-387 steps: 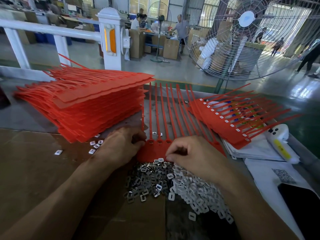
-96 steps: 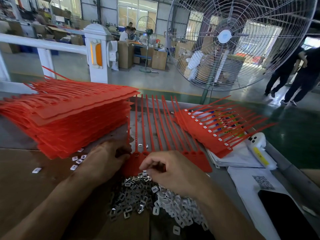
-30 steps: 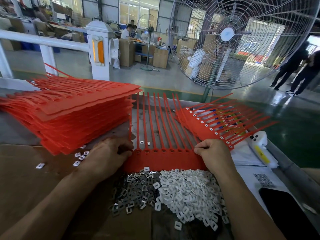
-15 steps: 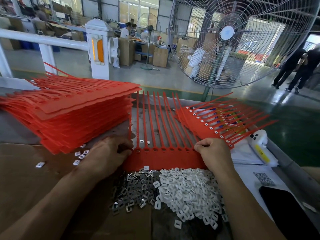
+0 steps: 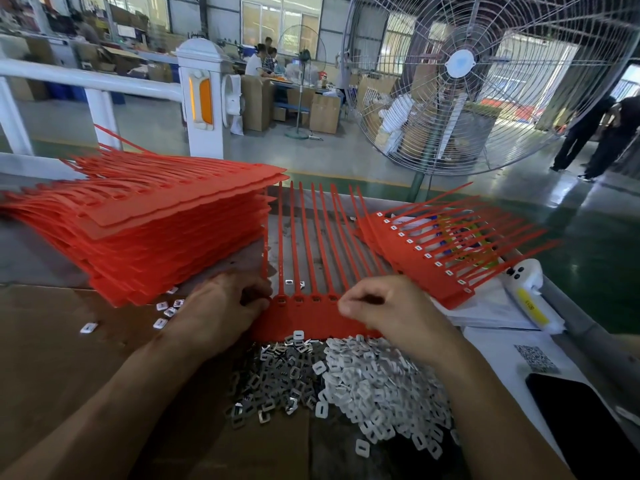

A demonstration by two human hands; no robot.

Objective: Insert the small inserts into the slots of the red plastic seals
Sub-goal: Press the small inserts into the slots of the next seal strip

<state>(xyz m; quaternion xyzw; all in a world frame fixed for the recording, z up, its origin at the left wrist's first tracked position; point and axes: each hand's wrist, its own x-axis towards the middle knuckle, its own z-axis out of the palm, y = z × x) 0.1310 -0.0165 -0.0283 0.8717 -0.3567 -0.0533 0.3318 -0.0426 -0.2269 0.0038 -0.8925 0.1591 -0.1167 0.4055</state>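
Head cam: the seal strip [image 5: 304,318] lies flat between both hands, tails pointing away. Left hand [image 5: 221,313] has curled fingers pinning its left end. Right hand [image 5: 391,311] hovers over the slots with fingertips pinched, probably on an insert, too small to tell. Insert pile [image 5: 349,379] sits just below the strip.
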